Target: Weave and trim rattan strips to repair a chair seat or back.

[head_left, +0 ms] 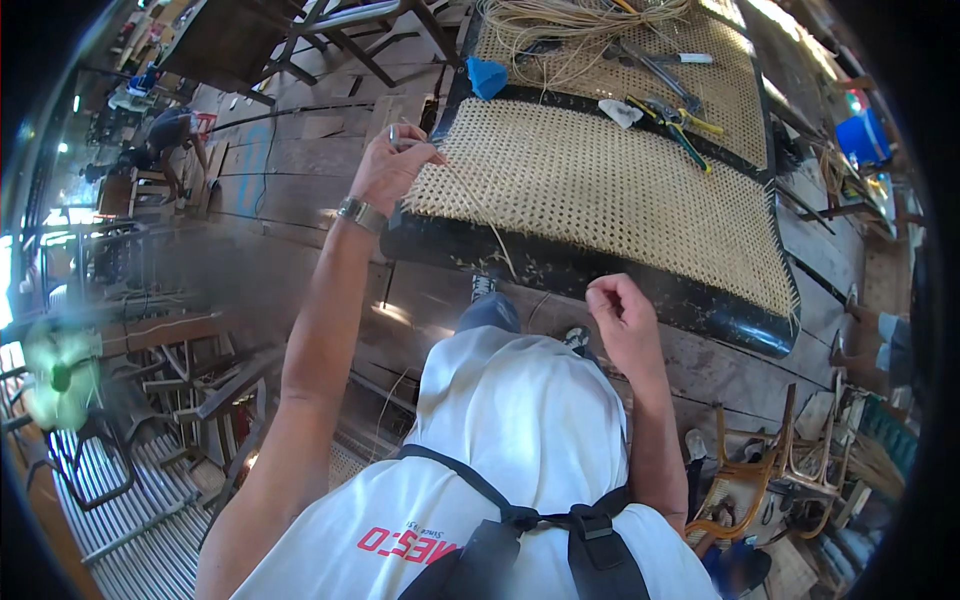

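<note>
In front of me lies a dark-framed panel of woven cane (590,190), its open mesh pale tan. At the panel's left edge my left hand (392,165), with a metal watch on the wrist, is closed in a pinch on a thin cane strand (485,215). The strand curves across the mesh and down over the black near rail. My right hand (625,315) hovers by that near rail, thumb and fingers pressed together. Whatever may be between its fingertips is too small to make out.
On the panel's crossbar lie yellow-green pliers (680,128), a white scrap (621,112) and a blue piece (487,77). Farther back are a hammer (660,75) and a coil of loose cane (570,25). Chair frames (745,470) and a blue bucket (862,138) stand around.
</note>
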Demonstrator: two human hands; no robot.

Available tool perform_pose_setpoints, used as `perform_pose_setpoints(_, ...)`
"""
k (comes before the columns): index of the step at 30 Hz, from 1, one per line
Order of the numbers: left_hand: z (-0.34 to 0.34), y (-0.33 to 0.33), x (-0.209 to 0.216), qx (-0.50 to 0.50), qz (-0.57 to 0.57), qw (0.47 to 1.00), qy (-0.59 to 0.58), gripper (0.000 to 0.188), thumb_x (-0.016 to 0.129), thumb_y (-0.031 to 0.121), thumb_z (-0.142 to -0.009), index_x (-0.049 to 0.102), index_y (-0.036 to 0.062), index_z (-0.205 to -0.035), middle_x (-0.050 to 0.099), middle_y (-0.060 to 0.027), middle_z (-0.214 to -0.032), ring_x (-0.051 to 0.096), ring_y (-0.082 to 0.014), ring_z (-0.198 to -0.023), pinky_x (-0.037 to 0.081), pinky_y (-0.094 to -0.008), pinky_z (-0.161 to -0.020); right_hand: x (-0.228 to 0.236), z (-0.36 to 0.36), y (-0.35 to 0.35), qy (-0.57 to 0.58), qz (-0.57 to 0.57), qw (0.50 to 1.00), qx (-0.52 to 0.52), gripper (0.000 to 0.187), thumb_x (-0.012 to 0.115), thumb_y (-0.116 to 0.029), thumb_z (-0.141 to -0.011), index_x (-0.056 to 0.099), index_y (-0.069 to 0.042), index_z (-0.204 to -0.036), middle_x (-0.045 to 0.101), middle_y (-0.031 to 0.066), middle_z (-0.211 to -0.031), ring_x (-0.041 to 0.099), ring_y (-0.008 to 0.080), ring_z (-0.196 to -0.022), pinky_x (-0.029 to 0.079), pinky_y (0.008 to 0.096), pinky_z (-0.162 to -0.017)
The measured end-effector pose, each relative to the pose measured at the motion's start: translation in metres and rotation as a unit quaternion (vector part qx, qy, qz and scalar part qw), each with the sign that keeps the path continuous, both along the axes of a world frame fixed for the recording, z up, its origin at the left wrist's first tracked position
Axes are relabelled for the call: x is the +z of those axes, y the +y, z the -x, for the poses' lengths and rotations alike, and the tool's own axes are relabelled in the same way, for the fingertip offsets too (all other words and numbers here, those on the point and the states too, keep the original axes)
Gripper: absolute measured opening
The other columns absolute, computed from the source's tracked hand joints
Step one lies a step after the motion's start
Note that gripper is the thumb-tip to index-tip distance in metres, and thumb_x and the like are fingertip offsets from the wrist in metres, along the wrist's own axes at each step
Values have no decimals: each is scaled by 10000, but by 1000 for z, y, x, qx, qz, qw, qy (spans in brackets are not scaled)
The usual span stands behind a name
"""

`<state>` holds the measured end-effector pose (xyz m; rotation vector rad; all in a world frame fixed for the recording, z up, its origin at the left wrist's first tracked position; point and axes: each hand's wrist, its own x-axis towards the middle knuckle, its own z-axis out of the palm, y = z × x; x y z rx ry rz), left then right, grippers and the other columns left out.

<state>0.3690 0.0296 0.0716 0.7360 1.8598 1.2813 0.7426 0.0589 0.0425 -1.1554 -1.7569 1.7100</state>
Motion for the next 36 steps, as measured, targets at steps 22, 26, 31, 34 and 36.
perform_pose_setpoints(22,114,5,-58,-241,134,957,93,247,781,255,-831,743,18,-888,708,-16,-770,582,-79,-708,491,-270,-686,20,168,-32,-168,71,982,-50,199,629,-161,-988,627,11,-888,579,27,-648,497,61,-591,425,264,-552)
perform_pose_setpoints(26,115,-19,-72,-203,95,974,-6,210,796,220,-823,742,26,-882,699,-3,-812,554,-75,-694,463,-255,-659,16,165,-43,-168,75,982,-33,184,626,-162,-981,628,4,-901,557,24,-648,471,70,-602,415,270,-560)
perform_pose_setpoints(31,95,-36,-45,-187,63,979,43,154,752,157,-895,749,15,-954,690,-21,-1041,563,-74,-748,460,-248,-680,18,147,-51,-206,54,977,-25,170,628,-166,-959,632,-1,-918,576,87,-661,511,123,-597,438,308,-577)
perform_pose_setpoints(34,89,-35,-51,-188,38,979,70,139,735,138,-920,754,14,-979,678,-22,-1126,557,-65,-752,455,-236,-672,32,144,-46,-256,34,966,-7,137,628,-148,-940,649,-13,-933,622,162,-735,602,250,-635,478,363,-627)
perform_pose_setpoints(36,89,-33,-50,-213,15,957,198,137,732,141,-922,754,16,-975,672,-18,-1110,538,-54,-742,446,-231,-656,40,143,-41,-305,-21,951,38,140,636,-151,-935,658,-13,-945,646,156,-840,640,321,-778,498,393,-713)
